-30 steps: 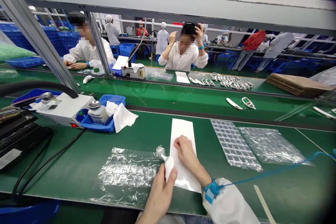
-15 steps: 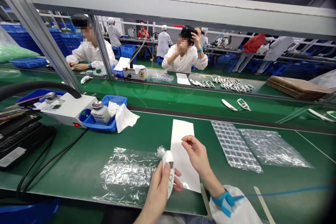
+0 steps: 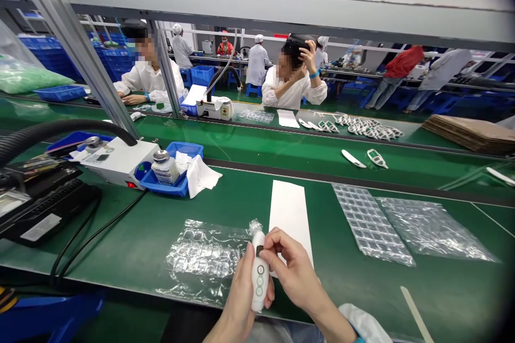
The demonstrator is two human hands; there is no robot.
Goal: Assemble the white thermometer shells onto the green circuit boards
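Note:
My left hand (image 3: 240, 290) is wrapped round a white handheld device (image 3: 260, 285) with a small dark window near its top and three round buttons below. The device is tilted almost upright, its face toward me. At the window, my right hand (image 3: 292, 268) has its thumb and index finger pinched together against the device; anything between the fingertips is too small to make out. Under and beyond my hands lies a white sheet of paper (image 3: 289, 203). Left of the device is a clear plastic sheet (image 3: 201, 257), with a crumpled bit of clear film (image 3: 254, 226) at its upper corner.
On the right lie a clear blister tray (image 3: 370, 225) and a clear plastic bag (image 3: 436, 230). A blue bin (image 3: 173, 190) with a bottle (image 3: 164, 168) stands beside a white box (image 3: 116, 163) with a black hose. Across the belt, two people in white sit near white device shells (image 3: 372, 127).
My right hand has come down and left, from above the paper to the device's window. The device has turned to face me more. The whole view has shifted slightly.

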